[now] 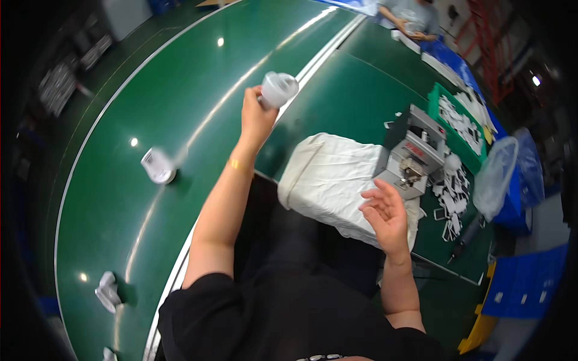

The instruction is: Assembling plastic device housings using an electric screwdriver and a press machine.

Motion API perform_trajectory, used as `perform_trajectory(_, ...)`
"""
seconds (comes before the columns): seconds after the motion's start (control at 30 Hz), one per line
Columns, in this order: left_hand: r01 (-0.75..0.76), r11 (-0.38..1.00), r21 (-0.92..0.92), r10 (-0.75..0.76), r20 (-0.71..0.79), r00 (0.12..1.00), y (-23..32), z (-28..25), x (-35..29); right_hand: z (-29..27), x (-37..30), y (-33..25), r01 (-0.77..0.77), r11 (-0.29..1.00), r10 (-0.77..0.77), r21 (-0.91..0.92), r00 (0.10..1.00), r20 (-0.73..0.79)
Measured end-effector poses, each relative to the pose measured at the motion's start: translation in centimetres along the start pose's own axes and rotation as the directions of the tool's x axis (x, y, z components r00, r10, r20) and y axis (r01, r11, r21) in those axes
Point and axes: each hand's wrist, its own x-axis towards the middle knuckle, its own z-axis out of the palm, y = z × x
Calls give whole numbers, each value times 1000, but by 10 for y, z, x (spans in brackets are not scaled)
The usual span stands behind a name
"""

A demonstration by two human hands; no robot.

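Observation:
My left hand (257, 117) reaches forward over the edge of the green conveyor belt. Its fingers close around a white rounded plastic housing (280, 89), slightly blurred. Bent but apart, the fingers of my right hand (386, 218) hold nothing. That hand hovers over a white cloth (337, 174), just in front of a small grey bench machine (415, 144) with a metal fixture on its front. On the belt to the left lies a similar white plastic part (158, 166), and another greyish-white part (108, 292) is nearer to me.
Right of the machine are a heap of small white and black pieces (451, 195) and a green bin (462, 135) of similar pieces. A dark screwdriver-like tool (465, 239) lies near the bench edge. Clear plastic bags (497, 177) and blue bins (524, 283) stand beyond. Another person (412, 18) sits far right.

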Motion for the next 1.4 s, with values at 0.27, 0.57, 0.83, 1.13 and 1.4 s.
perform_trajectory(0.27,241,824,513,-325,78,943,-86,-33,43,1,-29,19,-152,984,151,-91,988,-13)
perform_trajectory(0.57,-68,592,803,-529,451,719,13,-265,8,-20,-50,30,-244,959,236,-144,969,-74)
perform_trajectory(0.83,-283,526,802,-306,489,817,-27,-287,-16,-4,-24,31,-205,964,224,-171,970,99)
perform_trajectory(1.13,-174,985,-2,97,835,542,147,-67,-84,-75,-29,26,-32,892,-199,-452,869,-454)
perform_trajectory(1.4,-220,969,-115,233,727,646,179,43,-195,-262,-24,59,-437,200,-522,-877,710,-473)
